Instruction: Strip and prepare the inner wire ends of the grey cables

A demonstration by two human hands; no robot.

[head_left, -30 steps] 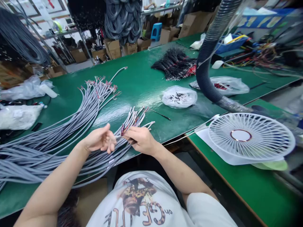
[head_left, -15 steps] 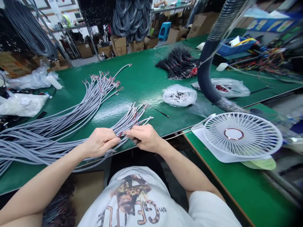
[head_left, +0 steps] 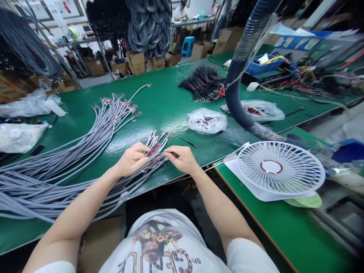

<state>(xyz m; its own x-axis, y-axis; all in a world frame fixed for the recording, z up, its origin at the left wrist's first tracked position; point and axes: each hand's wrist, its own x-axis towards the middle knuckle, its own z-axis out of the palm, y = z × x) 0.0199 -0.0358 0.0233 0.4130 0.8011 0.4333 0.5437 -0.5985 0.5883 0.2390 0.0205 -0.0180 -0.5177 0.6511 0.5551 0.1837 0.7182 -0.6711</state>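
My left hand (head_left: 133, 159) is closed in a pinch at the stripped end of a grey cable, over the near bundle of grey cables (head_left: 116, 189). Thin red, blue and white wires (head_left: 155, 153) fan out of the cable ends just past its fingertips. Close by on the right, my right hand (head_left: 183, 160) has its fingers pressed together around a slim dark object (head_left: 175, 154), its tips at the wire ends. The dark object is mostly covered by the fingers, so its kind is unclear. A second bundle of grey cables (head_left: 105, 129) with stripped ends lies farther back.
A clear bag of small parts (head_left: 207, 121) and a bundle of black wires (head_left: 201, 85) lie on the green table (head_left: 162, 98). At the right are a flexible duct hose (head_left: 234, 94) and a white fan (head_left: 280, 168). A person (head_left: 181, 13) sits far back.
My hands have drawn slightly apart, the left wrist lifting, and more coloured wires show between them. The slim dark object in my right hand is easier to see. The camera view has shifted a little.
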